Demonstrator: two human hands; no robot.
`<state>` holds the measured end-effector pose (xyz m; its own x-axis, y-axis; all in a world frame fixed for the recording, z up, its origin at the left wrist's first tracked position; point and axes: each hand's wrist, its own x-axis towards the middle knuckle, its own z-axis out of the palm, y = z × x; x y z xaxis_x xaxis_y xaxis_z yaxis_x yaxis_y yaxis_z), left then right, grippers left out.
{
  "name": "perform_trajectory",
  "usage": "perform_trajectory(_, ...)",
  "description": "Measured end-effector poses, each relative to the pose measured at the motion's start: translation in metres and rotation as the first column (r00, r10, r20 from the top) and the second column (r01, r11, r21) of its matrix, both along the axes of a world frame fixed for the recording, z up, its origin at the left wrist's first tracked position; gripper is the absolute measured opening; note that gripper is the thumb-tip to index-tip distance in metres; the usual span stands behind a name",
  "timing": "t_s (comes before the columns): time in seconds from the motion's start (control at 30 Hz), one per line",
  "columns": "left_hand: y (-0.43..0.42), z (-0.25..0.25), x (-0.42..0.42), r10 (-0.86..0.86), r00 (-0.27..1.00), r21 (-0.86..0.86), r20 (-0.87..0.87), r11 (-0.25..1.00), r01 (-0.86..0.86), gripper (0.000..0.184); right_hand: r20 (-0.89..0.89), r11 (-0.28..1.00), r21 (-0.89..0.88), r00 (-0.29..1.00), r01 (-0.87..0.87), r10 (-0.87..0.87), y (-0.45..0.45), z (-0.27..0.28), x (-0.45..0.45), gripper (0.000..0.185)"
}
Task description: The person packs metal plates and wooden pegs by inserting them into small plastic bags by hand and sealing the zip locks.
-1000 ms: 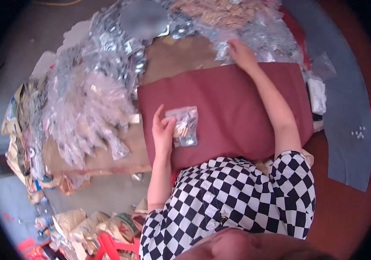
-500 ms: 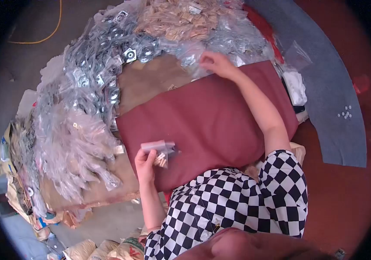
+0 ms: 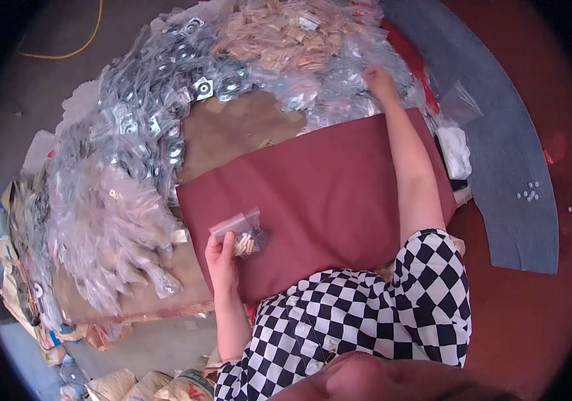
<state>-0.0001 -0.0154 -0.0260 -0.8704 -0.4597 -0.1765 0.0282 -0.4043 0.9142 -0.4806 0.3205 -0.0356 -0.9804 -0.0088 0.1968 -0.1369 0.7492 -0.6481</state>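
My left hand (image 3: 222, 257) pinches the top corner of a small clear zip bag (image 3: 234, 224) over the maroon sheet (image 3: 299, 194). Inside that bag are several short wooden dowels (image 3: 246, 244) and some dark pieces. Stretched out to the far right, my right hand (image 3: 381, 83) is at the pile of clear bags with metal parts (image 3: 353, 100). Its fingers are curled; what is between them, if anything, is too small to make out.
Bags of wooden pieces (image 3: 279, 33) lie at the back. Bags with metal plates (image 3: 165, 87) curve round the left, with more clear bags (image 3: 112, 220) nearer. A white packet (image 3: 456, 150) sits right of the sheet. Small white discs (image 3: 532, 194) lie on grey cloth (image 3: 520, 227).
My right hand has moved right and farther out over the bag pile, its fingers curling. My left hand still holds the zip bag, which has tilted slightly.
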Motion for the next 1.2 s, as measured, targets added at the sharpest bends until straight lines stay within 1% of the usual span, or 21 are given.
perform_trajectory(0.07,-0.001,-0.003,-0.001,0.037,0.998,0.011,0.042,0.999,-0.037,0.018,-0.192,0.997,0.062,0.98,-0.038,0.049,0.003,0.001,0.003,0.02)
perform_trajectory(0.17,-0.002,-0.004,-0.007,0.098,0.988,0.092,0.121,0.99,-0.109,0.02,-0.308,0.992,0.091,0.944,-0.093,0.116,-0.002,0.019,0.012,0.021)
perform_trajectory(0.23,-0.009,-0.014,-0.003,0.067,0.982,0.129,0.174,0.988,-0.09,0.021,-0.333,0.987,0.08,0.93,-0.137,0.157,-0.009,0.044,0.033,0.019)
perform_trajectory(0.3,-0.009,-0.016,-0.001,0.067,0.98,0.107,0.189,0.99,-0.089,0.02,-0.325,0.952,0.235,0.908,-0.195,0.267,-0.009,0.049,0.033,0.018)
perform_trajectory(0.37,-0.008,-0.014,-0.004,0.043,0.987,0.183,0.155,0.98,-0.072,0.02,-0.128,0.913,0.141,0.908,-0.382,0.399,-0.029,0.083,0.074,0.014)
perform_trajectory(0.4,-0.007,-0.012,-0.005,0.038,0.988,0.165,0.153,0.984,-0.063,0.021,-0.173,0.835,0.067,0.818,-0.546,0.549,-0.032,0.077,0.078,0.016)
perform_trajectory(0.5,-0.001,-0.003,-0.008,0.069,0.991,0.153,0.118,0.984,-0.087,0.022,-0.04,0.675,-0.136,0.685,-0.725,0.727,-0.082,0.124,0.167,0.028)
perform_trajectory(0.53,-0.002,-0.005,-0.007,0.063,0.991,0.156,0.114,0.985,-0.08,0.022,0.008,0.61,-0.23,0.626,-0.758,0.78,-0.099,0.132,0.194,0.033)
perform_trajectory(0.6,0.0,-0.003,-0.008,0.061,0.992,0.135,0.111,0.988,-0.076,0.022,0.167,0.382,-0.618,0.36,-0.687,0.918,-0.128,0.139,0.236,0.045)
perform_trajectory(0.63,0.002,-0.002,-0.009,0.052,0.993,0.117,0.107,0.991,-0.065,0.022,0.166,0.279,-0.699,0.23,-0.659,0.959,-0.142,0.13,0.25,0.055)
perform_trajectory(0.67,0.002,-0.007,-0.008,0.048,0.993,0.081,0.11,0.995,-0.057,0.021,0.219,0.262,-0.706,0.15,-0.657,0.964,-0.156,0.13,0.265,0.06)
perform_trajectory(0.73,0.005,-0.002,-0.006,0.019,0.995,0.003,0.095,1.0,-0.02,0.02,0.189,0.21,-0.543,0.124,-0.813,0.974,-0.183,0.105,0.28,0.058)
perform_trajectory(0.83,0.013,0.004,-0.006,-0.019,0.995,-0.121,0.095,0.992,0.031,0.023,0.109,0.144,-0.12,0.131,-0.982,0.985,-0.208,0.069,0.285,0.045)
perform_trajectory(0.9,0.017,0.008,-0.007,0.015,1.0,0.02,0.007,1.0,-0.015,0.03,0.07,0.127,-0.132,0.119,-0.983,0.991,-0.214,0.063,0.29,0.039)
perform_trajectory(0.97,0.017,0.004,0.0,0.032,0.998,-0.038,0.048,0.999,-0.03,0.036,0.034,0.11,-0.142,0.106,-0.984,0.994,-0.214,0.064,0.291,0.033)
perform_trajectory(1.03,0.02,0.018,0.003,-0.017,0.998,0.316,-0.054,0.948,0.033,0.043,0.215,0.195,-0.308,0.131,-0.931,0.968,-0.21,0.081,0.295,0.025)
perform_trajectory(1.07,0.012,-0.005,0.002,-0.121,0.993,0.207,0.003,0.971,0.118,0.044,0.218,0.189,-0.302,0.126,-0.935,0.968,-0.209,0.085,0.298,0.025)
perform_trajectory(1.1,0.014,-0.001,0.002,-0.115,0.993,0.209,-0.003,0.971,0.113,0.044,0.183,0.253,-0.279,0.207,-0.926,0.961,-0.209,0.089,0.3,0.023)
perform_trajectory(1.13,0.016,0.006,0.004,-0.197,0.98,0.056,-0.002,0.979,0.197,0.046,0.146,0.318,-0.261,0.288,-0.912,0.946,-0.208,0.09,0.302,0.021)
perform_trajectory(1.17,0.018,0.01,0.004,-0.276,0.961,-0.099,0.011,0.956,0.276,0.049,0.145,0.313,-0.256,0.284,-0.915,0.948,-0.209,0.091,0.302,0.021)
perform_trajectory(1.2,0.017,0.005,0.0,-0.233,0.971,-0.035,0.045,0.971,0.235,0.053,0.144,0.355,-0.231,0.329,-0.906,0.933,-0.21,0.09,0.303,0.021)
